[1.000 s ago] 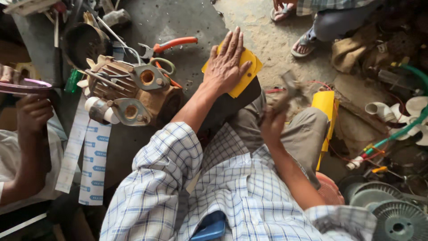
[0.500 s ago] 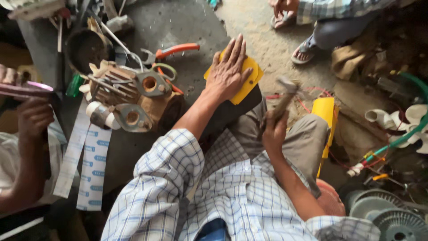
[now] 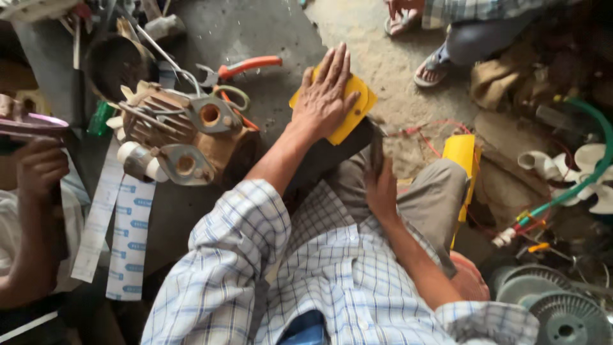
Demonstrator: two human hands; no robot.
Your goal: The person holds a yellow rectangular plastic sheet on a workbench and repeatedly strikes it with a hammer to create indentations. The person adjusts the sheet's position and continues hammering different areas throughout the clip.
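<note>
Setting: Cluttered workshop, with a dark grey surface [image 3: 255, 38] at the top left and sandy floor [image 3: 396, 70] beyond it.
Change: half a second ago the right hand [image 3: 382, 189] was raised with its dark tool [image 3: 377, 152] well above the knee; now it has come down, and the tool's tip sits at the edge of the yellow plastic piece [image 3: 354, 108]. Judged from this, a blow or a prying push has just landed there.
Yellow plastic piece: flat, bright, with rounded corners, lying on a dark block [image 3: 332, 156] at the surface's edge, mostly hidden under the palm.
Left hand [image 3: 324, 96]: fingers spread flat and open, pressing the yellow plastic piece down, as before.
Right hand: fingers closed round the dark tool, which is too blurred to name.
Nearby: a rusty motor stator [image 3: 185, 137] with metal brackets to the left, and orange-handled pliers [image 3: 246, 65] above it.
Further out: white label strips [image 3: 124, 236] hang off the surface, and another person's hand [image 3: 38, 169] is at the far left.
</note>
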